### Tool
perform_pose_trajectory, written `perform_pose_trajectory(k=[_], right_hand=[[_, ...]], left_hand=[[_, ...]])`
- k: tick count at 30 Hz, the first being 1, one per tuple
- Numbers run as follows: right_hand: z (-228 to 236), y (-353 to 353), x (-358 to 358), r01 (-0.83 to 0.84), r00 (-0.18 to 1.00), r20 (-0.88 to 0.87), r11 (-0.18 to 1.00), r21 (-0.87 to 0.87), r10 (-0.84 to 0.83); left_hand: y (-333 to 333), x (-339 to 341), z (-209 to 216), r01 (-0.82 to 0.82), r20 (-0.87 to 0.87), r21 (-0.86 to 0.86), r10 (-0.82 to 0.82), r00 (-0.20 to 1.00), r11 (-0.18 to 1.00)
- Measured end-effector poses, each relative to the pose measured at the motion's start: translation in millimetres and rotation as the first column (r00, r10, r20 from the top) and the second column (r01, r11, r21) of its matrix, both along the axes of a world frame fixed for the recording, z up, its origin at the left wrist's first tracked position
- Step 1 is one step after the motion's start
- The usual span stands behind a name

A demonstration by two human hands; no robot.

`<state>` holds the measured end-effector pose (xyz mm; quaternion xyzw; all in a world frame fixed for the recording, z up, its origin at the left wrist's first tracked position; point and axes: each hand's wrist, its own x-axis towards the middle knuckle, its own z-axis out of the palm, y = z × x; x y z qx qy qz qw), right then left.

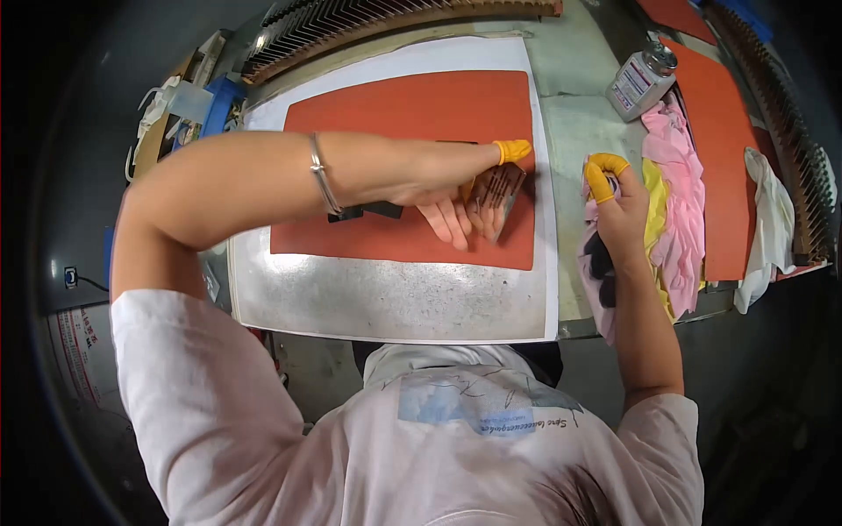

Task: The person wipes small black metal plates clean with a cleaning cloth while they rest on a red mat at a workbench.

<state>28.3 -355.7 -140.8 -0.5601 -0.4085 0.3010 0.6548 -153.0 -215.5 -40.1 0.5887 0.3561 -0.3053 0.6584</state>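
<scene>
My left hand (443, 206) reaches across a red-orange mat (395, 105) and grips a small shiny flat plate (502, 195) with dark slot-like lines on it. Its thumb wears a yellow finger cot; the plate stands tilted above the mat. Over at the right, my right hand (624, 219) is closed on a pale pink cloth (589, 241) that hangs down and shows a black patch. Yellow finger cots cover that hand's thumb and forefinger. Under my left forearm, partly hidden, lie dark flat pieces (382, 209) on the mat.
A grey bottle with a metal top (643, 83) stands at the back right, near crumpled pink cloths (680, 175) and a yellow cloth (654, 188). Slotted racks run along the back (386, 26) and right edge (781, 114). A blue bin (224, 101) sits at the left.
</scene>
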Motion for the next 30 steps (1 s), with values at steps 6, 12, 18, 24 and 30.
perform_pose_trajectory(k=[6, 12, 18, 24, 30], right_hand=[[-1.6, -1.9, -1.9, 0.060, 0.996, 0.078, 0.995, -0.075, -0.054], [-6.5, -0.8, 5.0, 0.087, 0.986, 0.144, 0.996, -0.031, -0.082], [-1.8, 1.4, 7.4, 0.067, 0.998, 0.013, 0.996, -0.060, -0.066], [1.1, 2.0, 11.7, 0.127, 0.926, -0.339, 0.983, -0.136, -0.167], [68.8, -8.5, 40.0, 0.251, 0.963, -0.063, 0.955, -0.157, -0.263]], left_hand=[[-6.8, 7.8, -22.0, -0.145, -0.178, 0.093, 0.159, 0.971, 0.985], [-6.0, 3.7, -9.8, -0.103, -0.147, 0.204, 0.134, 0.980, 0.973], [-25.9, -12.3, 1.3, 0.073, 0.099, 0.948, -0.503, 0.858, 0.311], [-12.4, 1.0, -54.4, -0.029, 0.209, 0.962, -0.668, 0.714, 0.271], [-31.4, -21.5, -56.6, -0.160, 0.273, 0.951, -0.478, 0.835, 0.264]])
